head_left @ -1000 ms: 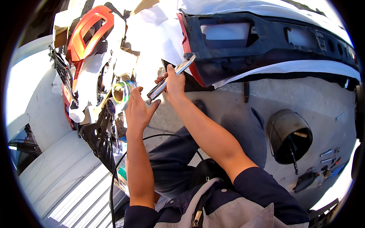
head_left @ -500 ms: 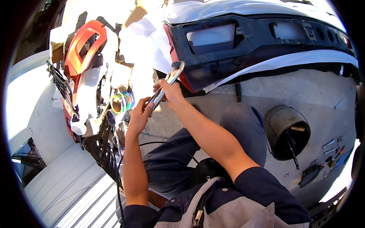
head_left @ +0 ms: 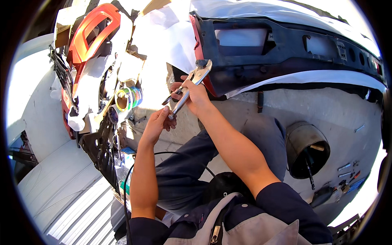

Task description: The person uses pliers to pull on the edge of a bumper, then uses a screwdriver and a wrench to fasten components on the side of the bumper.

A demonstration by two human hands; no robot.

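Note:
Silver locking pliers (head_left: 185, 97) are in my right hand (head_left: 197, 98), which is closed round their handles. Their jaws point up and away from me, beside the red-edged end of a large dark bumper (head_left: 212, 73). The two handles are spread apart at the near end. My left hand (head_left: 154, 126) has its thumb and fingers closed at the tip of the longer handle, where the adjusting screw is. Whether the jaws touch the bumper is hard to make out.
Left of my hands lie an orange-red plastic trim part (head_left: 77, 49), a colourful tin (head_left: 134, 98) and a perforated black metal piece (head_left: 98, 147). A dark bucket (head_left: 296, 143) lies tipped on the right, near scattered tools. A black cable (head_left: 127, 183) runs by my left arm.
The pliers' handles have come apart; they were together before. My left hand has slid to the handle's end. My view has shifted slightly, and the bumper now sits further right.

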